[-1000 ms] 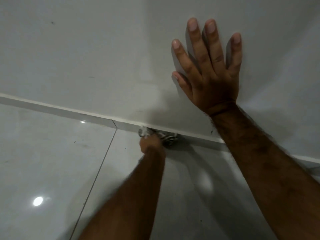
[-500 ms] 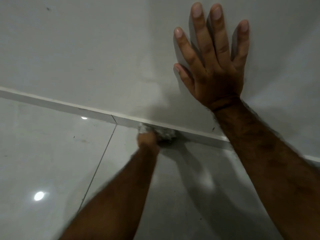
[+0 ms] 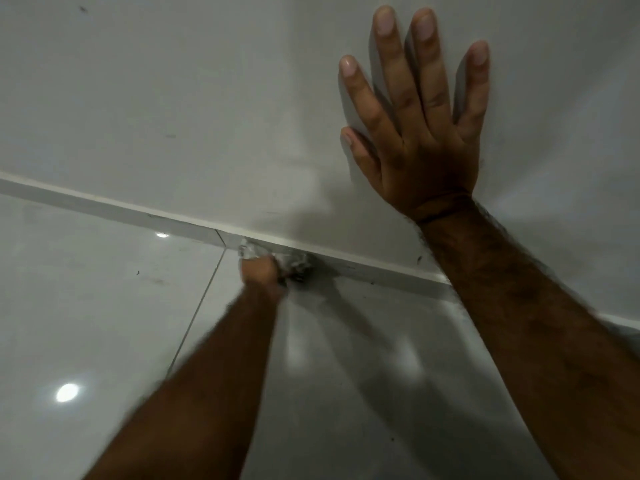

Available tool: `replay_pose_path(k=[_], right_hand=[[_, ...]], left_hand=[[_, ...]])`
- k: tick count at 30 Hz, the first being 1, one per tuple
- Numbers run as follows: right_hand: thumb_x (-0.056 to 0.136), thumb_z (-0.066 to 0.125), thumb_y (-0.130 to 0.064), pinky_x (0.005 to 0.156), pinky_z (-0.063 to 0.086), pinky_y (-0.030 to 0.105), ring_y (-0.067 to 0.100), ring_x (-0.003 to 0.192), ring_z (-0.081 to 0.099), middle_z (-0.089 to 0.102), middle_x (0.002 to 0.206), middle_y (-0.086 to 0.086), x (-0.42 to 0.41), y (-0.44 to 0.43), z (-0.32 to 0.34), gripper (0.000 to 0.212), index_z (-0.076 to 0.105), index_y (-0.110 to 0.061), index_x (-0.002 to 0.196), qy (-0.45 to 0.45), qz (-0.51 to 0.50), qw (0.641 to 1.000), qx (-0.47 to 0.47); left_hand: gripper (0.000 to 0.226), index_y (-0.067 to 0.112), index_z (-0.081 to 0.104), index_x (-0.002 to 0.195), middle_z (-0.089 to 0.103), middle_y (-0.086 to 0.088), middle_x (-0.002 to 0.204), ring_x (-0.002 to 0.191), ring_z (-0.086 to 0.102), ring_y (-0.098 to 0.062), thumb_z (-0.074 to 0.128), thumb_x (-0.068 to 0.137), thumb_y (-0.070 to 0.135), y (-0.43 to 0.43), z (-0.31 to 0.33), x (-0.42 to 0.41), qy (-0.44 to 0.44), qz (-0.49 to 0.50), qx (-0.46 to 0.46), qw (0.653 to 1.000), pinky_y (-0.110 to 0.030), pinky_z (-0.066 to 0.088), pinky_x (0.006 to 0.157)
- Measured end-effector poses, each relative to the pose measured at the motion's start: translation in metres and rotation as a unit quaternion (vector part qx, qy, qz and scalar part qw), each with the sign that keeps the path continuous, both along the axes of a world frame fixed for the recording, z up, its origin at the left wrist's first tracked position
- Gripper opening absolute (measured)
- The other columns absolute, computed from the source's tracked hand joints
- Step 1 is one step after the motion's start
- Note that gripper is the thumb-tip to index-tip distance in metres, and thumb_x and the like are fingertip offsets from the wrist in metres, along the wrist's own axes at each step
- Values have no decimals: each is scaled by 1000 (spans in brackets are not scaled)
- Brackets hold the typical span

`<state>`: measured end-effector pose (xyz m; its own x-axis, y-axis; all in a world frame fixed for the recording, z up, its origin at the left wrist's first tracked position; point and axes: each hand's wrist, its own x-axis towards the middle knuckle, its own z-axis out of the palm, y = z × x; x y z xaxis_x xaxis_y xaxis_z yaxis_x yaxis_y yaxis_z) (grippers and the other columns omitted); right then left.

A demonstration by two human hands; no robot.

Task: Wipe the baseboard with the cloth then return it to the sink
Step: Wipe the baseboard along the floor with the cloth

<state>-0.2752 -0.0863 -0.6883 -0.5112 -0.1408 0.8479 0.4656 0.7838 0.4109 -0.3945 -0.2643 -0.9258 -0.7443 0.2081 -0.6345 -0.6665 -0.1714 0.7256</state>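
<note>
A low grey baseboard [image 3: 104, 206] runs along the foot of the white wall, from the left edge down to the right. My left hand [image 3: 261, 271] is closed on a crumpled whitish-grey cloth [image 3: 294, 266] and presses it against the baseboard just right of a tile joint. My right hand [image 3: 419, 133] lies flat on the wall above, fingers spread, holding nothing. The sink is not in view.
Glossy pale floor tiles [image 3: 86, 289] fill the lower half, with a grout line [image 3: 197, 306] running toward the baseboard and a bright lamp reflection [image 3: 67, 392]. Small dark specks dot the wall [image 3: 173, 81] and floor.
My left hand with the cloth has slid a little leftward along the baseboard. My right hand stays planted on the wall, and the view has shifted slightly.
</note>
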Motion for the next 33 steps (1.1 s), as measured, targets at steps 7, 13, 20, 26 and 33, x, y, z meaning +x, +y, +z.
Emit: replay_pose_path(k=[7,13,20,26,33], right_hand=[[109,56,-44,110,39,67,37,138,57,57,152,13,1,1,1,49,58,-21,152,-2,8,1000,1],[109,55,-41,112,37,66,36,140,56,56,153,11,2,0,1,48,57,-22,152,-7,10,1000,-4],[105,58,-40,114,36,64,36,141,55,55,154,12,0,0,-2,51,57,-22,152,0,14,1000,-7],[104,60,-40,114,36,64,36,139,57,57,152,12,-1,1,-2,51,59,-21,151,6,20,1000,1],[104,58,-44,117,34,59,32,143,53,53,156,8,-4,4,-5,55,53,-24,155,11,15,1000,8]], left_hand=[[57,14,62,124,71,-15,121,111,69,-35,52,77,45,95,-6,132,68,-75,-17,995,-57,56,100],[37,-1,57,137,65,-10,130,107,64,-14,50,101,-1,38,22,61,95,58,-101,989,-14,54,88],[20,11,70,101,74,-24,113,107,71,-43,65,88,-4,94,11,130,34,-102,-7,994,-59,57,97],[23,4,72,102,79,-18,94,87,76,-37,68,85,-11,94,26,148,-49,-73,48,995,-45,66,76],[41,-8,57,136,68,-32,124,80,69,-35,55,95,-7,52,23,71,-86,130,23,988,-29,60,44]])
